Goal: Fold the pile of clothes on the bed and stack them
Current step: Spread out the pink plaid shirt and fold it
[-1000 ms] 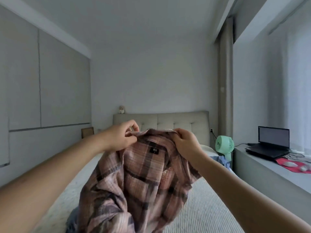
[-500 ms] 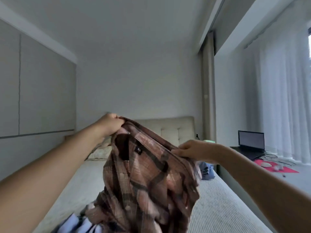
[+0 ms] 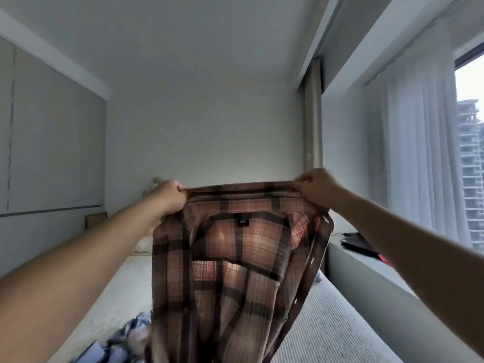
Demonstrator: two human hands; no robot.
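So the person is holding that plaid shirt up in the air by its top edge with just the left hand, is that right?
Not quite. In the head view both hands hold it: the left hand and the right hand each pinch the top edge of the plaid shirt, which does hang up in the air.

Single head-worn view, wide-angle, tilted up toward the far wall.
Looks down the length of the bed (image 3: 340, 323) from its foot, close behind the raised plaid shirt (image 3: 235, 271); takes in ceiling, window (image 3: 471, 153) at right.
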